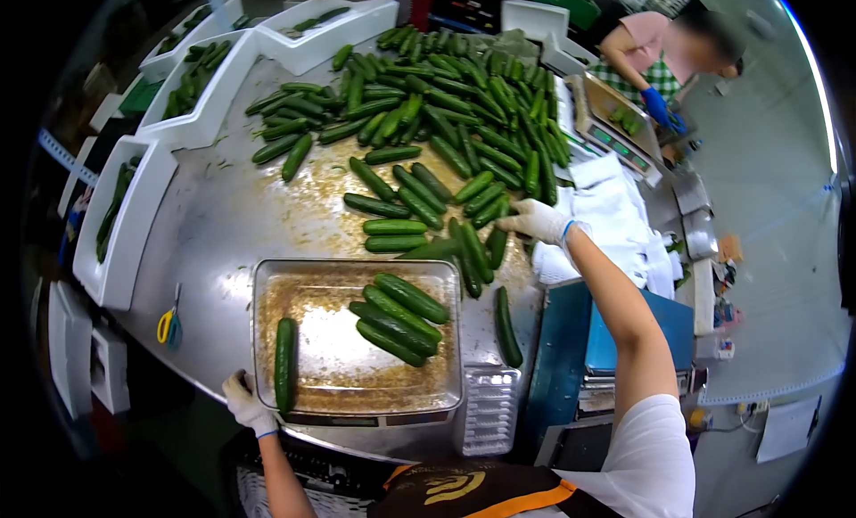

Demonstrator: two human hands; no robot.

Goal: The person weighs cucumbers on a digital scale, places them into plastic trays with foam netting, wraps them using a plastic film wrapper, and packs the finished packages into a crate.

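My right hand (pixel 537 222), in a white glove, reaches to the near right edge of a large cucumber pile (pixel 446 99). Its fingers are stretched out, with the tips at a dark green cucumber (pixel 497 243); no firm grip shows. My left hand (pixel 248 404), also gloved, lies at the lower left corner of a metal tray (pixel 267 273), fingers loosely extended by the table edge. Inside the tray a single cucumber (pixel 284 366) lies at the left, and several more (pixel 401 315) lie side by side at the right. Another cucumber (pixel 507 326) rests right of the tray.
White foam boxes (pixel 125 224) holding cucumbers line the left and back. Yellow-and-blue scissors (pixel 168 322) lie left of the tray, a clear plastic tray (pixel 489 411) right of it. White cloths (pixel 611 201) lie at right. Beyond, a blue-gloved person (pixel 664 54) stands by a scale (pixel 615 143).
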